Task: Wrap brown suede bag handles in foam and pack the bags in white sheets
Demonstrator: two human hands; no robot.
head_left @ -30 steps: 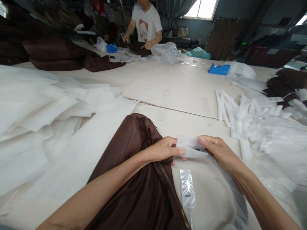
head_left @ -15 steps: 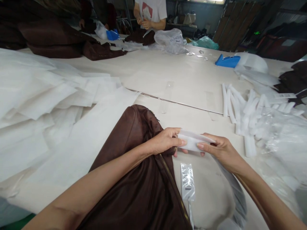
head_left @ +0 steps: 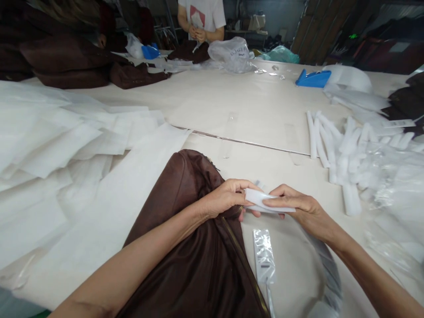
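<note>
A brown leather bag (head_left: 185, 247) with a brass zipper (head_left: 243, 260) lies in front of me, partly under my left forearm. At its right edge, my left hand (head_left: 228, 196) pinches the left end of a small folded white foam sheet (head_left: 253, 197). The thumb and fingers of my right hand (head_left: 294, 203) press the sheet's other end together. Whatever lies inside the fold is hidden. A strap wrapped in greyish plastic (head_left: 327, 269) curves down from beneath my right hand. Between bag and strap lies a tag in a clear sleeve (head_left: 264, 254).
Thin white sheets (head_left: 59, 145) are heaped at left. White foam tubes (head_left: 347, 154) and clear plastic bags (head_left: 397, 185) lie at right. Farther back are a blue tape dispenser (head_left: 313, 78), brown bags (head_left: 69, 57) and a person in a white shirt (head_left: 202, 20). A seam (head_left: 245, 142) crosses the table (head_left: 265, 106).
The foam sheet, which stood partly open, is now folded flatter and narrower. My right thumb has moved left across it. The view has shifted slightly.
</note>
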